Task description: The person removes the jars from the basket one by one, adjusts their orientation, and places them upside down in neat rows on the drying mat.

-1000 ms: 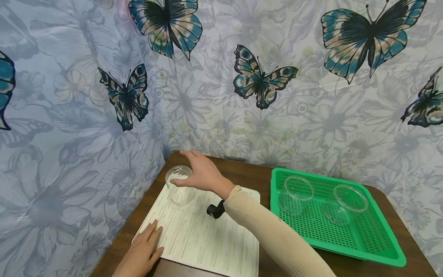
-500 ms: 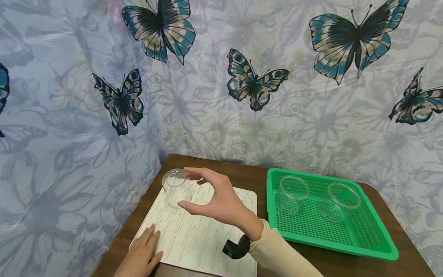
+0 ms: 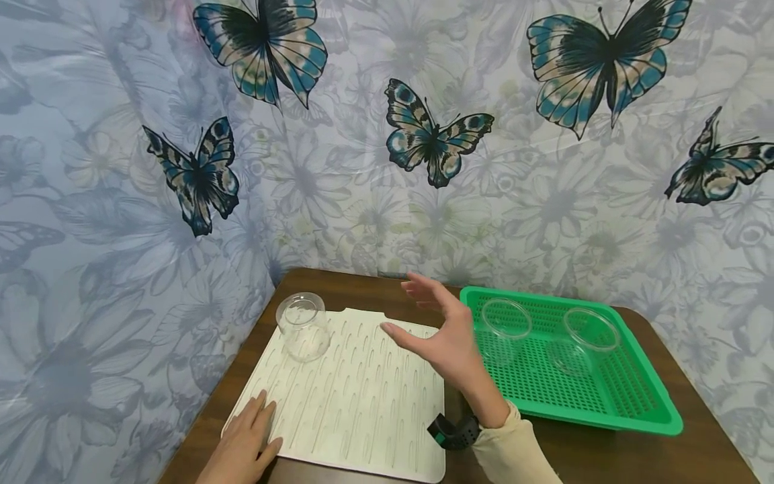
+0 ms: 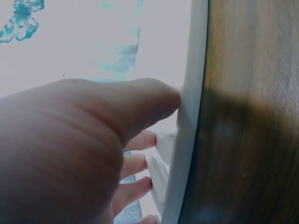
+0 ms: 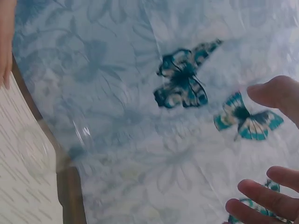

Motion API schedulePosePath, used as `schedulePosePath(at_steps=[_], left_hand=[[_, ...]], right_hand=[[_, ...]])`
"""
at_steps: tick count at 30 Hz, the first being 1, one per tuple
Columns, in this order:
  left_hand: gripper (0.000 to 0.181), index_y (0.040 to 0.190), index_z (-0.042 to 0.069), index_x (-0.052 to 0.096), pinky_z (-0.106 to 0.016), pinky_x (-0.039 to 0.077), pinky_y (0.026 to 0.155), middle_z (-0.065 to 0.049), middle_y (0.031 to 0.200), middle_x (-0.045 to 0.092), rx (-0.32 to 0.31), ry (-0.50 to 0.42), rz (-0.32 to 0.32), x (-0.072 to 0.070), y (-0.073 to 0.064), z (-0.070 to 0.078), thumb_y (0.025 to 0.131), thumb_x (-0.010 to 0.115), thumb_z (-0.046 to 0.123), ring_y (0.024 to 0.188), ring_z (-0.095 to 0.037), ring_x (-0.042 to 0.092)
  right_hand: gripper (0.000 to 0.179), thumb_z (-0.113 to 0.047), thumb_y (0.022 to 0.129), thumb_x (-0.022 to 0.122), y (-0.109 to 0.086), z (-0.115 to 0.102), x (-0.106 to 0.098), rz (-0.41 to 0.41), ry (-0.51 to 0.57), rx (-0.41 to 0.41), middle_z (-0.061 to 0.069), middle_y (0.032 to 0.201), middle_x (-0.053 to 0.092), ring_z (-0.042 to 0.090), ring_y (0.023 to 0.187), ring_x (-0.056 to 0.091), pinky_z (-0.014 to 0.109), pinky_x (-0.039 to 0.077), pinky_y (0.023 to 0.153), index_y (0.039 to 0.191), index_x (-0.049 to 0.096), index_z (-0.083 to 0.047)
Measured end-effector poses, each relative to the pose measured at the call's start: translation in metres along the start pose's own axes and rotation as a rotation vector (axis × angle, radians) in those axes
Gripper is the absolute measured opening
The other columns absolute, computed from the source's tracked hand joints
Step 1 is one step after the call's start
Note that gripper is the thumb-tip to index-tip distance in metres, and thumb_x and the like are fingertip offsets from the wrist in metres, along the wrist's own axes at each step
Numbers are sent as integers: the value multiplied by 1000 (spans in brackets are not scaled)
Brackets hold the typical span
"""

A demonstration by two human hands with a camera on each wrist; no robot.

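A clear plastic cup [image 3: 305, 329] stands upside down on the far left corner of a cream ridged drying mat [image 3: 363, 396]. My right hand [image 3: 447, 336] is in the air over the mat's right edge, near the green basket, thumb and fingers spread apart with nothing between them. In the right wrist view the fingers [image 5: 266, 200] are likewise apart. My left hand [image 3: 242, 437] rests on the mat's near left edge with fingers extended; in the left wrist view its thumb [image 4: 154, 95] lies against the mat's rim.
To the right, a green perforated basket [image 3: 580, 420] holds two clear cups, one on the left [image 3: 506, 319] and one on the right [image 3: 589, 331], both rim up. The brown wooden table [image 3: 375, 289] meets butterfly-print cloth walls [image 3: 338, 202] at the back and left.
My right hand has let go of the upside-down cup on the mat and moved away to the right toward the basket. The left hand has stayed on the mat's edge.
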State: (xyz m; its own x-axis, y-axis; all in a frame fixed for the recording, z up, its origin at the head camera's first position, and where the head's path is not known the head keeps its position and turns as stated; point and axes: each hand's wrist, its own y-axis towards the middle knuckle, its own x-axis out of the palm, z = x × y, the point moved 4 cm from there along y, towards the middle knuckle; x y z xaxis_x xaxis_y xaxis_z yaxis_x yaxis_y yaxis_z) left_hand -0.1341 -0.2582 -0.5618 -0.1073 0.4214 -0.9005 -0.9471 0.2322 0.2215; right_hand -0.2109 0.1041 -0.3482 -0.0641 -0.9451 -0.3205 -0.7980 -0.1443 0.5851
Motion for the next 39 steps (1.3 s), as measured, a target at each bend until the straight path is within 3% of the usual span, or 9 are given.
schedulePosePath(at_steps=[4, 8, 13, 21, 29, 34, 39], left_hand=[[65, 138, -13, 64, -77, 48, 101, -41, 152, 51, 6, 8, 24, 1, -1, -1, 90, 90, 22, 135, -64, 52], [64, 138, -13, 63, -77, 47, 100, -40, 151, 51, 24, 13, 37, 0, -1, 1, 92, 89, 23, 133, -65, 52], [63, 140, -14, 63, -77, 46, 104, -40, 153, 50, -11, 16, -15, -7, 1, 8, 93, 87, 21, 137, -64, 50], [66, 137, -12, 64, -80, 47, 97, -40, 151, 51, 17, 1, 33, 2, -1, -1, 89, 91, 23, 133, -65, 51], [66, 138, -13, 62, -84, 44, 95, -41, 151, 50, 23, -33, 32, 3, -3, -5, 91, 89, 26, 133, -66, 50], [65, 140, -13, 61, -84, 44, 95, -40, 152, 49, 28, -18, 44, 6, -4, -6, 95, 86, 27, 133, -66, 50], [65, 138, -12, 63, -83, 46, 95, -39, 151, 51, 31, 4, 55, 6, -4, -5, 93, 89, 26, 133, -64, 52]], right_hand=[[74, -20, 83, 98, 5, 13, -20, 80, -29, 67, -3, 133, 73, 24, 126, 67, 51, 54, 105, 150, 66, -18], [75, -18, 85, 97, 5, 28, -43, 141, -48, 164, 5, 137, 72, 25, 129, 64, 48, 49, 109, 152, 63, -12], [75, -16, 89, 94, 3, 46, -72, 213, -77, 247, 13, 146, 67, 28, 136, 60, 47, 41, 117, 156, 59, -9], [78, -21, 92, 92, -4, 82, -112, 322, -116, 388, 13, 151, 61, 30, 140, 55, 51, 39, 118, 160, 55, -11], [97, -40, 93, 91, -17, 121, -130, 265, -165, 595, 14, 169, 43, 37, 155, 35, 63, 40, 116, 171, 38, -18], [110, -45, 93, 89, -21, 140, -134, 176, -206, 691, 19, 176, 30, 44, 160, 26, 67, 40, 117, 176, 24, -14], [121, -46, 94, 88, -25, 154, -135, 67, -219, 775, 26, 179, 17, 50, 162, 18, 69, 36, 120, 177, 8, -9]])
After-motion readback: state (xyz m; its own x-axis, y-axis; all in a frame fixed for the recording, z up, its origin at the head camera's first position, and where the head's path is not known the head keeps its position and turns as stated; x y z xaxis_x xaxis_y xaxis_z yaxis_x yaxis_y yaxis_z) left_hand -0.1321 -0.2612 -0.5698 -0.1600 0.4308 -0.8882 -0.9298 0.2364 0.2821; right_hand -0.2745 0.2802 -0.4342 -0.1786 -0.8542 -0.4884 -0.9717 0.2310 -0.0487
